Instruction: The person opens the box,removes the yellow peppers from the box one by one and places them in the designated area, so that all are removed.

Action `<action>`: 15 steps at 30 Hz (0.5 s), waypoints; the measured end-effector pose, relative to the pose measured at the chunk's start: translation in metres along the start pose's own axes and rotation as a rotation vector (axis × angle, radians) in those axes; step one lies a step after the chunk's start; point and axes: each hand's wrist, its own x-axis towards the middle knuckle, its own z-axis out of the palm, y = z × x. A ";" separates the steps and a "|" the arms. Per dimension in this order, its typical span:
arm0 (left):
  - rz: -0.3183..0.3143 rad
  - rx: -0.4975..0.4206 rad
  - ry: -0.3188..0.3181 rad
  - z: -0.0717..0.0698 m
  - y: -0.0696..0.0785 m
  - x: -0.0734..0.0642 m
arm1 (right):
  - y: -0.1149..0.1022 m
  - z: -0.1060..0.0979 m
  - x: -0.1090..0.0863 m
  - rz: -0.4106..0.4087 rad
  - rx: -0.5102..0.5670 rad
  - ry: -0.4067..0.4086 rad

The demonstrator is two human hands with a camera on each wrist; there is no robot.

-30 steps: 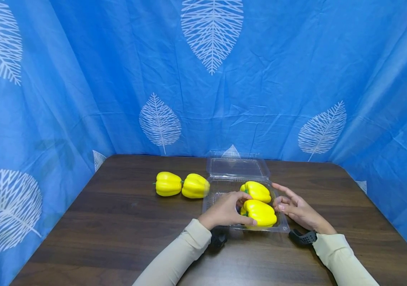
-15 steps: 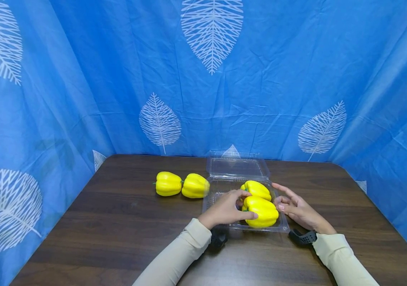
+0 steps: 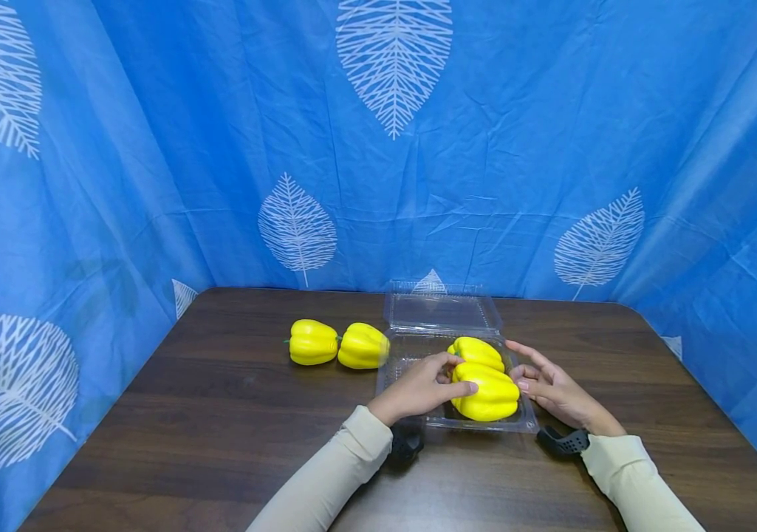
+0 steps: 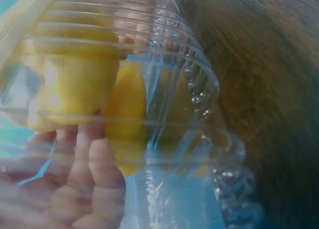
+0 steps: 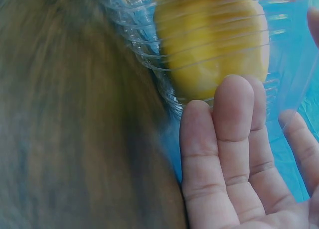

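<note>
A clear plastic clamshell container point(image 3: 527, 425) stands on the table with its lid point(image 3: 444, 310) folded back. Two yellow bell peppers lie in its right part: a rear pepper point(image 3: 478, 350) and a front pepper point(image 3: 490, 399), side by side. My left hand point(image 3: 414, 388) holds the front pepper at its stem end, thumb on top. Through the clear wall in the left wrist view, the fingers point(image 4: 102, 159) meet the underside of a pepper point(image 4: 75, 84). My right hand point(image 3: 560, 391) rests its extended fingers point(image 5: 232, 109) against the container's right side.
Two more yellow peppers, one on the far left point(image 3: 313, 342) and one touching or close to the container point(image 3: 362, 346), lie on the dark wooden table point(image 3: 218, 421). A blue leaf-print curtain point(image 3: 484, 148) hangs behind and at both sides.
The front pepper has shifted slightly away from me, up against the rear one, and turned a little. My left thumb has slid higher on it. The right hand has stayed still.
</note>
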 end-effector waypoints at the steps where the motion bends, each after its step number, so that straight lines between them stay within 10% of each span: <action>1: -0.003 -0.001 -0.001 0.000 0.000 0.000 | 0.000 0.000 0.000 0.001 -0.001 0.001; 15: -0.002 -0.003 -0.006 -0.001 0.002 -0.001 | 0.000 0.000 0.000 0.007 -0.011 0.013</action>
